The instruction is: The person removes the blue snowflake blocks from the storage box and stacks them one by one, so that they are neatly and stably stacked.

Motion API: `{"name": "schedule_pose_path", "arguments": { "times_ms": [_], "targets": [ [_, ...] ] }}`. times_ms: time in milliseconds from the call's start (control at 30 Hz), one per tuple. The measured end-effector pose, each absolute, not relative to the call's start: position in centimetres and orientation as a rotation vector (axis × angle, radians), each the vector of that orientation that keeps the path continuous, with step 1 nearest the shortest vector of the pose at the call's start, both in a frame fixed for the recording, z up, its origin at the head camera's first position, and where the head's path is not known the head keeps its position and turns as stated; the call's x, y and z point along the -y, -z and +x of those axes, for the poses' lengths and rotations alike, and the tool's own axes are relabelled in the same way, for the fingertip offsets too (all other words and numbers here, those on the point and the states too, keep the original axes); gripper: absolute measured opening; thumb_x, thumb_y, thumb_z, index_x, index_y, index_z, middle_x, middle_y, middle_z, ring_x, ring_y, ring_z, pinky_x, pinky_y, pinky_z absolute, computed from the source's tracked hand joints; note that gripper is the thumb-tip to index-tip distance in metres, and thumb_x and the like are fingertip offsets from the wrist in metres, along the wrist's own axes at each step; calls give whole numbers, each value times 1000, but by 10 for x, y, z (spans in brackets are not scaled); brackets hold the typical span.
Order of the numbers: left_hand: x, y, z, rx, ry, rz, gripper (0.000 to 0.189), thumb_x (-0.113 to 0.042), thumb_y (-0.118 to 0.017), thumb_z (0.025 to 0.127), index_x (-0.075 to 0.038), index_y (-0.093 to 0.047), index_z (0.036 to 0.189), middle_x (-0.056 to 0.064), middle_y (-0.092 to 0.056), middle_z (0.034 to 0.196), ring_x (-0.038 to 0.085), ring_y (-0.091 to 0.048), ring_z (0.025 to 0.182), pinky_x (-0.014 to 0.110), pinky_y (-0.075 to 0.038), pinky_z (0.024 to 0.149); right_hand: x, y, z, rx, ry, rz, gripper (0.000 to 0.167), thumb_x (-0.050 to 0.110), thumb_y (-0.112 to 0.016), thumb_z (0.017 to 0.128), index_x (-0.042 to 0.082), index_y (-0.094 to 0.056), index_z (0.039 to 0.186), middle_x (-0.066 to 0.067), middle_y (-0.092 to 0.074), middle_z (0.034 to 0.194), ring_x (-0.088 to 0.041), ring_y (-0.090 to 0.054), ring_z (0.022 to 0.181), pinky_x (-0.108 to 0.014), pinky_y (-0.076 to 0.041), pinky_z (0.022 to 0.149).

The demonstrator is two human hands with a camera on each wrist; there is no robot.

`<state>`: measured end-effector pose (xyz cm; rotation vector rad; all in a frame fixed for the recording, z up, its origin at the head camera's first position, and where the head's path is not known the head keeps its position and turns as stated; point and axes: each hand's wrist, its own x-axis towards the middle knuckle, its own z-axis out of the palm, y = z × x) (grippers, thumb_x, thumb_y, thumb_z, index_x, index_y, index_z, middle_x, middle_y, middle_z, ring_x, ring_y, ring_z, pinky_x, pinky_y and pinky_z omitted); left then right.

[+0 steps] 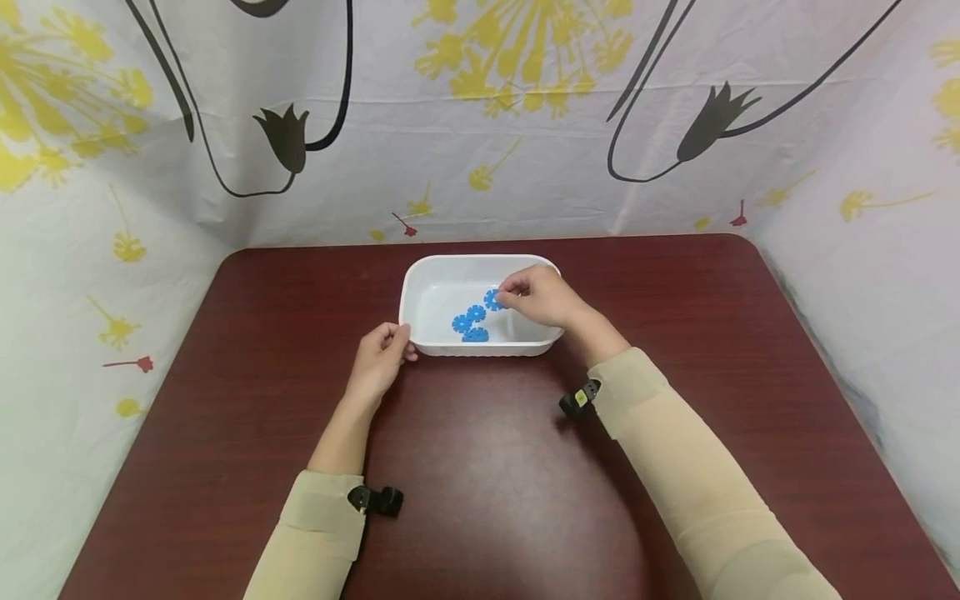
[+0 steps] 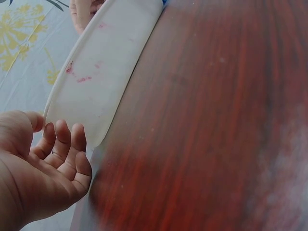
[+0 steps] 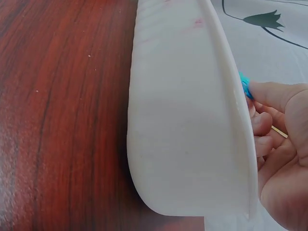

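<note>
While the white tub (image 1: pixel 480 350) is sitting on the dark red table (image 1: pixel 480 433), the table's far edge is running just behind it. The table's left and right edges are lying well apart from the tub, so there is wood stretching on both sides of it. A wide, shiny stretch of wood is also spreading in front of the tub, between the two arms. Behind the tub, a white cloth (image 1: pixel 525 179) with big flowers is hanging like a wall.

The left hand (image 1: pixel 380 360) is pinching the tub's rim at the front left corner, with the thumb on one side and the fingers on the other. The right hand (image 1: pixel 543 296) is reaching over the tub's right side from the front. Its thumb and fingers are pinching a blue wheel (image 1: pixel 492 299) with little notches. This wheel is staying above the tub's floor, and a bit of it is peeking past the rim in the right wrist view.

More blue wheels (image 1: pixel 476 314) are lying inside the tub. They are making a slanted row from the right hand down toward the tub's front wall, where some are bunching up. They are sitting between the two hands, nearer to the right one.
</note>
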<state>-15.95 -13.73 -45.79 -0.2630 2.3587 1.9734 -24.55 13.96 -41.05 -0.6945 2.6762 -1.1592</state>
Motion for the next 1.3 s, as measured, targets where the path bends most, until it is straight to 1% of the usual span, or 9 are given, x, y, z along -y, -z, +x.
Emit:
{"name": "schedule_pose_path", "arguments": {
  "times_ms": [267, 467, 667, 867, 1000, 1300],
  "targets": [
    [138, 457, -159, -2357, -1978, -263, 31, -20, -55, 106, 10, -60, 105, 4, -62, 77, 13, -64, 69, 25, -52, 71, -146, 404, -244, -2670, 1236, -604, 15, 15, -71, 96, 3, -78, 100, -7, -76, 90, -18, -65, 83, -32, -50, 73],
    [137, 457, -159, -2357, -1982, -262, 31, -20, -55, 106, 10, -60, 105, 4, -62, 77, 13, -64, 69, 25, -52, 71, -151, 401, -245, -2676, 1275, -545, 16, 17, -70, 97, 4, -78, 100, -7, -75, 90, -19, -66, 83, -33, -51, 74],
    [137, 457, -159, -2352, -1986, -261, 28, -20, -55, 106, 8, -61, 102, 5, -61, 77, 13, -64, 69, 25, -51, 71, -157, 400, -244, -2690, 1286, -499, 18, 18, -69, 98, 4, -78, 104, -9, -75, 93, -21, -67, 86, -36, -53, 80],
    [138, 457, -159, -2357, -1981, -262, 29, -20, -55, 106, 7, -61, 101, 4, -61, 77, 14, -64, 69, 26, -51, 71, -164, 398, -243, -2686, 1310, -449, 20, 20, -68, 99, 3, -77, 104, -10, -75, 94, -30, -70, 94, -42, -54, 86],
    [137, 457, -159, -2353, -1981, -269, 29, -21, -55, 106, 8, -61, 103, 5, -62, 78, 14, -64, 69, 26, -52, 71, -168, 397, -243, -2691, 1328, -410, 20, 20, -69, 98, 3, -77, 104, -10, -75, 94, -32, -70, 95, -43, -54, 86],
    [137, 456, -159, -2370, -1959, -271, 31, -22, -54, 106, 8, -62, 104, 7, -63, 79, 13, -64, 69, 26, -51, 71, -178, 396, -244, -2709, 1338, -355, 21, 20, -70, 98, 2, -77, 105, -12, -75, 94, -35, -70, 95, -40, -55, 84]
  ]
}}
